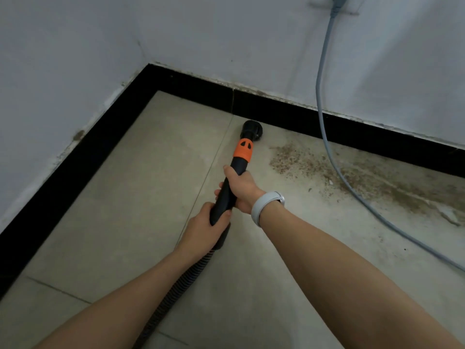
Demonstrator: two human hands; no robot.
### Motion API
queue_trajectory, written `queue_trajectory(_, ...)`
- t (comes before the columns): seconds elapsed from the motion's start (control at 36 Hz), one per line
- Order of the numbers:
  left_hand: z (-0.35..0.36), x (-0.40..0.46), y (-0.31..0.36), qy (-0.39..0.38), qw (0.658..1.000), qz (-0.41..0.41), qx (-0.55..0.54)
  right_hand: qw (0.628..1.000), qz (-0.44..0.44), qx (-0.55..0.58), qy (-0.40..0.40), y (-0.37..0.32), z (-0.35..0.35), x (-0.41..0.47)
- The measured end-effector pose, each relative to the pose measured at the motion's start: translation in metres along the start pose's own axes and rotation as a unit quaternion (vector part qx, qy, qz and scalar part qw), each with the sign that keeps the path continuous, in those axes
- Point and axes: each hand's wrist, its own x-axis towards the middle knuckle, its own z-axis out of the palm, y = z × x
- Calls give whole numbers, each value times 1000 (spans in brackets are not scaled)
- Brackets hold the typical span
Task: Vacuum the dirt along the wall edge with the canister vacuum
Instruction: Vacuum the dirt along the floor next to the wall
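Both hands hold a closed grip on the black vacuum wand (230, 191): the right hand (241, 191) wraps it further forward, thumb along the top, and the left hand (205, 230) clasps the rear end where the ribbed hose (173, 293) joins. A white wristband (264, 206) sits on the right wrist. Ahead of the right hand an orange collar (242, 148) rings the wand, and the round black nozzle (251, 128) rests on the tiled floor (125, 210), just beside the black skirting (276, 109) under the white wall (226, 41). Brown dirt (327, 170) lies scattered to the right of the nozzle, spreading along the skirting. A grey cable (324, 117) hangs down the wall from a fitting at the top edge, crosses the skirting and runs over the dirty patch toward the lower right. The corner of the room is to the left of the nozzle.
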Motion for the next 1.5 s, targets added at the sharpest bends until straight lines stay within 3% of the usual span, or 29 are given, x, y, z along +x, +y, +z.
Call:
queue_trajectory(0.44, -16, -31, -9, -97, 987, -2, 127, 996, 26, 86, 27, 47, -8, -46)
queue_trajectory(0.72, -25, -39, 6, -207, 962, -27, 178, 992, 38, 111, 50, 61, -11, -67)
queue_trajectory(1.06, -23, -45, -3, -52, 989, -8, 136, 994, 23, 85, 63, 42, 0, -57)
queue_trajectory(1.19, -29, -37, -1, -47, 988, 20, 144, 994, 21, 95, 38, 34, -4, -51)
queue_trajectory(1.5, -27, -32, -7, -63, 986, 38, 147, 980, -18, 182, 76, 22, -13, -28)
